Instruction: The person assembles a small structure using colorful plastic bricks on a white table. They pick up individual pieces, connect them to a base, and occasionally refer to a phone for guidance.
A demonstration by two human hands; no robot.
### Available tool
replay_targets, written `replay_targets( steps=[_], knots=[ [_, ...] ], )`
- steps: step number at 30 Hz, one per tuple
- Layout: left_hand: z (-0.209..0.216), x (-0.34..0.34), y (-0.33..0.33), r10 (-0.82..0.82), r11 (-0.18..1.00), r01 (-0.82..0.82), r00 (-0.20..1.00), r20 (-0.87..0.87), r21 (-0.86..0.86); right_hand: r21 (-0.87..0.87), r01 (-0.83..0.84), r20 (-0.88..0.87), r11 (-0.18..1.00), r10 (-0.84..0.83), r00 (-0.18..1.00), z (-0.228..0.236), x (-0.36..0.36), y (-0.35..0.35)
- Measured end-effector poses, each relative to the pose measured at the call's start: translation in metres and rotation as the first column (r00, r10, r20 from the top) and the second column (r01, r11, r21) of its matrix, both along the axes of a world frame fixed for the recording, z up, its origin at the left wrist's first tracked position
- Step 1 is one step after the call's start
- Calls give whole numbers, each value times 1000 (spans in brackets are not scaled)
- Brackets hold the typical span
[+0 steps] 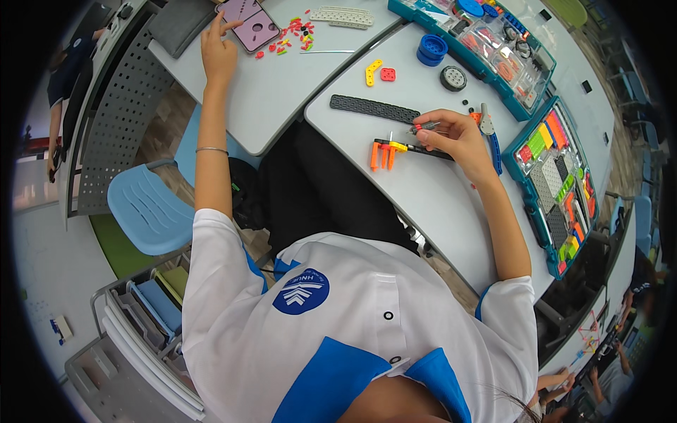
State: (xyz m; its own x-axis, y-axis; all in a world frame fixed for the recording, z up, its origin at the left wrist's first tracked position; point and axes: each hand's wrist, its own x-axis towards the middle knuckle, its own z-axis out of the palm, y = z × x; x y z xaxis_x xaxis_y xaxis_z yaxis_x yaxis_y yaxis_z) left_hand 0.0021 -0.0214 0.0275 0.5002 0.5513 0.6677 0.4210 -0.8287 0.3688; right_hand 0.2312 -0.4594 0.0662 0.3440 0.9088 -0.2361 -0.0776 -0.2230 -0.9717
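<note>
My left hand [220, 51] reaches to the far left table, its fingers apart over a purple phone [248, 22] lying flat. My right hand [457, 141] pinches a small dark grey and red part [427, 127], too small to make out its kind. Below those fingertips lies a partly built assembly of yellow and black beams with orange pegs [384, 154] standing in it. A long black perforated beam [374, 108] rests just left of the right hand. Beyond it are a yellow angled beam [373, 72] and a red square plate [388, 75].
Loose red, yellow and black pegs [296, 32] lie beside the phone. Blue wheel rims [431, 49] and a black-tyred wheel [453, 78] stand farther right. Two teal parts cases [539, 204] line the right side. A gap separates the two tables; a blue chair [149, 208] stands left.
</note>
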Motion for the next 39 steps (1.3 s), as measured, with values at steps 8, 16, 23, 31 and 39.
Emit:
replay_targets(
  steps=[8,16,23,31,39],
  knots=[
    [-5,0,10,-7,1000,8,1000,20,-25,3,-22,17,1000,22,1000,0,0,0],
    [4,4,-11,-19,981,50,986,164,-186,4,-43,38,999,43,998,0,2,-1],
    [-1,0,-7,34,989,-18,993,113,-144,3,-37,39,999,37,999,-1,1,0],
    [21,14,-51,-31,938,119,964,262,-325,9,-19,122,1000,18,992,-6,1,-3],
    [66,19,-264,-582,-76,572,639,502,-817,279,-156,121,947,127,985,24,-17,-6]
  ],
)
